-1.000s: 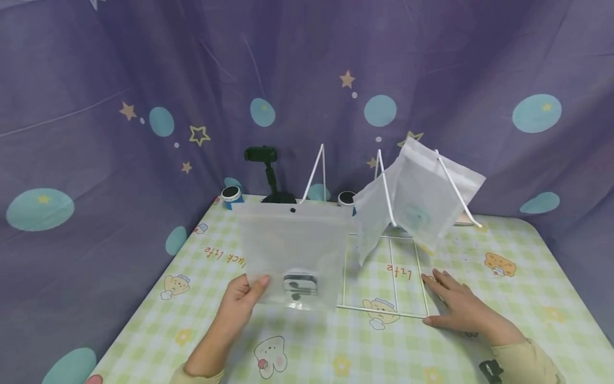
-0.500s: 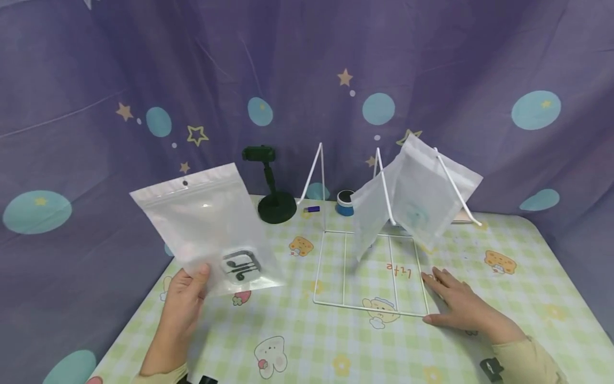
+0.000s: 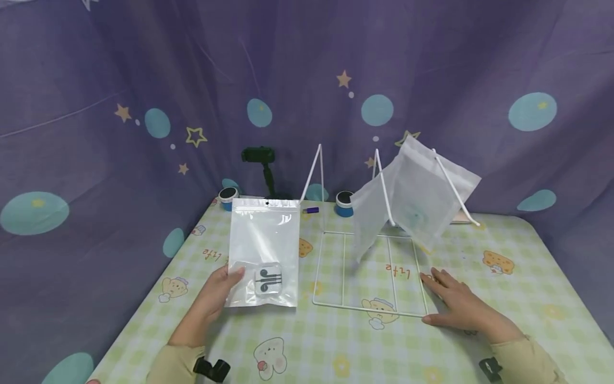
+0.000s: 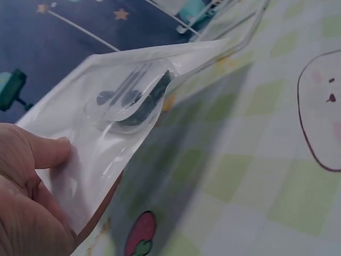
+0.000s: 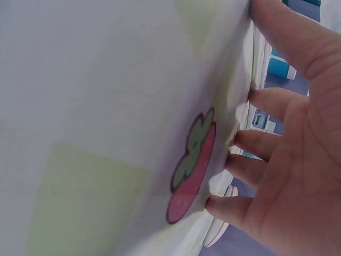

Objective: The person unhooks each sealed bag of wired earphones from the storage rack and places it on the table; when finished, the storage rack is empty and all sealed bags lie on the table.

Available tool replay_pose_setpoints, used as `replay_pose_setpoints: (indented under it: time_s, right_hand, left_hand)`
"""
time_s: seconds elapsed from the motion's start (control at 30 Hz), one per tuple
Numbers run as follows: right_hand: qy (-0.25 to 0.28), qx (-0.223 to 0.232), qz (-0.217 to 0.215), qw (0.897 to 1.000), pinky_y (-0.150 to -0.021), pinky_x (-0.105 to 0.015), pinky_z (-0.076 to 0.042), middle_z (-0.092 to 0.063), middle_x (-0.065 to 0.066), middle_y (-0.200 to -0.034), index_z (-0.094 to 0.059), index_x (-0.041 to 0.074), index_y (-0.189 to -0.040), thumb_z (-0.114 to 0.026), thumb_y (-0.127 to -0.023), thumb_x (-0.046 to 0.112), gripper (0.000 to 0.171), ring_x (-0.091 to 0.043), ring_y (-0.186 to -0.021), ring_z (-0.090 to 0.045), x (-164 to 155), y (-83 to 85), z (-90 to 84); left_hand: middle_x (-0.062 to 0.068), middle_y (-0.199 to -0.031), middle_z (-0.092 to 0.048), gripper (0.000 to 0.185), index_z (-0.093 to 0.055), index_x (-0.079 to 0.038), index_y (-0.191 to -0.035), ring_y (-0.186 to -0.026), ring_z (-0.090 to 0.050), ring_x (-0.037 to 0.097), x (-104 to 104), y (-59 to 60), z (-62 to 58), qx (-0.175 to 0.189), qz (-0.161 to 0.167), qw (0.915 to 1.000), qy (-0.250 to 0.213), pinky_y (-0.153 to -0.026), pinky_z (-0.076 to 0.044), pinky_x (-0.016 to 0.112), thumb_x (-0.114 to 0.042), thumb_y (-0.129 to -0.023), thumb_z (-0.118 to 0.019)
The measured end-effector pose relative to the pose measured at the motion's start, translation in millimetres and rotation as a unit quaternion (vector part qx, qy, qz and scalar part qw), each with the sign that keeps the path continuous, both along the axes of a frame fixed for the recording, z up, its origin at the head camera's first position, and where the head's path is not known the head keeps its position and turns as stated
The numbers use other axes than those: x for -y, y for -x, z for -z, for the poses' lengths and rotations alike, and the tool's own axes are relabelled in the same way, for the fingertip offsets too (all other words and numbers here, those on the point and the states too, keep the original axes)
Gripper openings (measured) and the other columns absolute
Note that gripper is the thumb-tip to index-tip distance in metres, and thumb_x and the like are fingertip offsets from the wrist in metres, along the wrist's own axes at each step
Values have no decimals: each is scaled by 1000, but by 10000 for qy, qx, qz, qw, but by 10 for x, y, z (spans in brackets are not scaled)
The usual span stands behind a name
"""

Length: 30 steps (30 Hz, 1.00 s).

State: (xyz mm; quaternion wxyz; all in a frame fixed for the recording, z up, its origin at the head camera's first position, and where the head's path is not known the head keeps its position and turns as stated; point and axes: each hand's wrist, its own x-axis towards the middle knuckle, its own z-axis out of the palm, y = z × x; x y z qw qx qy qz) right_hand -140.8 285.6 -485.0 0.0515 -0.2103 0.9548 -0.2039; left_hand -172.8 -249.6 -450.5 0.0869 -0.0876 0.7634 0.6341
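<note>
Honestly the sketchy bit here is that grip: the left hand [image 3: 218, 290] only pinches the clear zip pouch [image 3: 264, 250] by its lower left corner, thumb on the front and fingers behind, as the left wrist view shows [image 4: 50, 152]. The pouch stands upright over the near-left part of the table [image 3: 527, 298], and I'd guess that slick plastic could slide out of a one-corner pinch or just flop over, since all the weight sits at the bottom. That weight is a pair of dark wired earbuds [image 3: 267, 279] in a little clear tray, down in the lower part of the pouch, just right of the thumb; the rest of the pouch looks empty and I can't tell if the zip is sealed. The right hand [image 3: 455, 304] lies flat and spread on the near-right corner of the white wire rack [image 3: 345, 266], holding nothing, fingers straight [image 5: 277, 136] against the checked tablecloth. If it lifts or nudges, my bet is the light rack skates around and the two frosted bags [image 3: 412, 200] hanging on its far-right prongs swing or slip off. One of those bags has something teal inside, too blurry to name. Far back by the purple curtain [image 3: 96, 80] there's a dark phone stand [image 3: 261, 165], two small blue-banded tins [image 3: 228, 197] and a tiny purple thing [image 3: 312, 210].
</note>
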Motion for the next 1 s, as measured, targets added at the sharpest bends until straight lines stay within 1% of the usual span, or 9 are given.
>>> replay_pose_setpoints:
  time_s: [0.13,0.23,0.33,0.47,0.53,0.6,0.77,0.9,1.0]
  right_hand:
    - [27,70,16,10000,-91,-78,-28,-29,-35,-149,-42,1,-146,-74,-75,60,98,-58,-134,-24,-4,3,6]
    - [38,78,8,10000,-91,-78,-27,-29,-34,-149,-42,2,-147,-73,-75,61,98,-58,-134,-24,-10,6,22]
    - [40,50,-8,10000,-91,-79,-28,-29,-34,-149,-42,2,-147,-74,-75,61,98,-58,-134,-25,-15,7,34]
    - [-1,-7,-11,10000,-90,-78,-28,-30,-34,-149,-42,2,-146,-74,-75,60,97,-58,-133,-26,-17,5,30]
    - [-14,-1,6,10000,-91,-78,-28,-30,-34,-149,-42,2,-146,-74,-75,60,97,-58,-133,-26,-14,3,23]
    - [-11,39,26,10000,-91,-79,-28,-29,-34,-149,-41,2,-147,-74,-75,60,97,-57,-134,-26,-9,0,16]
    - [30,112,54,9999,-92,-79,-26,-27,-34,-150,-41,2,-147,-74,-75,60,98,-57,-135,-25,-4,-5,5]
    - [28,65,56,10000,-92,-79,-26,-28,-34,-150,-41,2,-147,-73,-75,60,98,-57,-135,-25,-11,-1,13]
    - [6,37,59,10000,-92,-79,-26,-28,-33,-150,-41,3,-147,-73,-75,61,99,-57,-135,-25,-19,4,29]
  left_hand:
    - [14,-103,-69,42,-47,11,-134,-82,-66,18,-76,130,126,125,243,9995,183,-73,-53,29,-17,-103,-48]
    - [14,-101,-68,40,-49,11,-132,-81,-66,19,-137,215,213,249,330,9986,327,-73,-53,30,-14,-101,-49]
    - [19,-100,-66,38,-49,15,-128,-79,-65,20,-194,283,271,292,400,9977,457,-72,-54,32,-9,-100,-49]
    - [25,-103,-64,37,-52,17,-124,-77,-63,23,-268,344,284,172,336,9928,1139,-69,-53,33,-7,-97,-52]
    - [25,-105,-64,37,-55,15,-123,-79,-63,25,-299,365,280,136,254,9854,1676,-71,-53,34,-9,-95,-54]
    - [25,-109,-64,38,-57,13,-123,-84,-62,27,-328,371,266,120,179,9747,2225,-75,-52,37,-12,-94,-56]
    - [27,-118,-62,42,-56,9,-126,-99,-60,35,-360,365,255,18,85,9521,3057,-90,-47,49,-18,-93,-58]
    - [26,-112,-64,40,-59,6,-120,-97,-60,37,-362,335,225,-166,83,9306,3654,-86,-47,51,-23,-91,-62]
    - [23,-111,-66,41,-60,4,-120,-96,-61,39,-365,312,190,-332,57,9088,4160,-83,-47,51,-25,-91,-63]
